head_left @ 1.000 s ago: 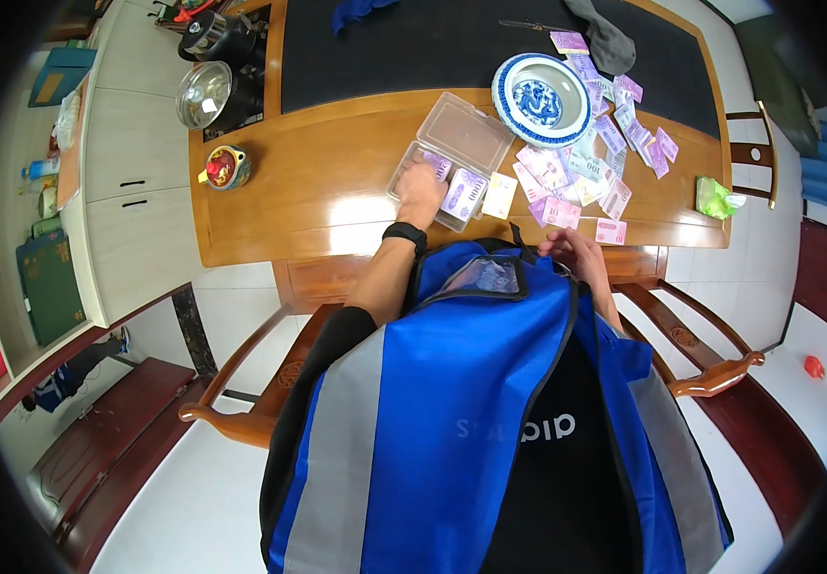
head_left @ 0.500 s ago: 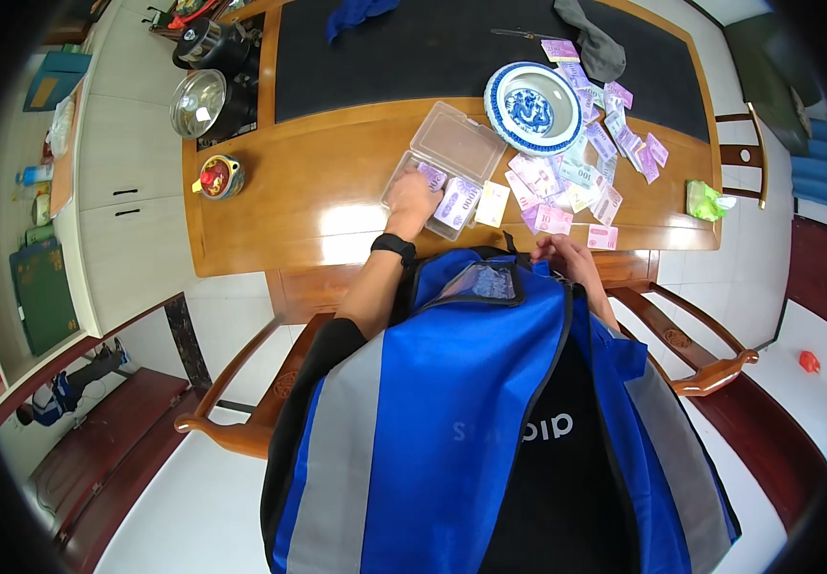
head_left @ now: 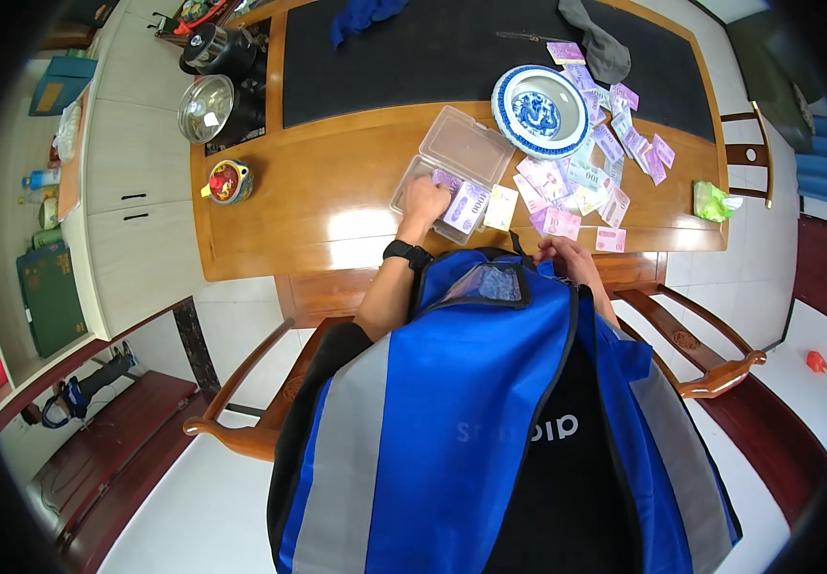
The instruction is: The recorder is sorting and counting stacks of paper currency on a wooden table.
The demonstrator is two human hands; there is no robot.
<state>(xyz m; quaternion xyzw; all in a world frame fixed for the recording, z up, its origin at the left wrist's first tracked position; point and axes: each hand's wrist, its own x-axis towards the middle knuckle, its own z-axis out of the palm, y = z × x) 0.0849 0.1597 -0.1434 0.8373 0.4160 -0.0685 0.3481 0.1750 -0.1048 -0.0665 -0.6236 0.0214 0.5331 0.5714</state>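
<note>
Notes in box: a small stack of purple play banknotes point(head_left: 464, 203) is lying in the base of the clear plastic box point(head_left: 452, 172), near the table's front edge; its hinged lid is lying open behind it.
Left hand: the left hand point(head_left: 425, 201) is pressing down on the notes in the box, fingers curled together over them; I cannot tell whether it is pinching any.
Change: a second ago this hand was sitting at the same spot, so it is staying on the stack while the head is shifting slightly.
Right hand: the right hand point(head_left: 567, 256) is hanging at the table edge just below the loose notes, fingers bent; what it is gripping, if anything, is hidden.
Meaning: the sorting into the box seems to be pausing on one bundle, not advancing.
Loose notes: a spread of pink and purple notes point(head_left: 581, 182) is lying to the right, reaching the blue-and-white plate point(head_left: 540, 110).
Table: the wooden table point(head_left: 337, 206) is also carrying a small red pot point(head_left: 227, 182).
</note>
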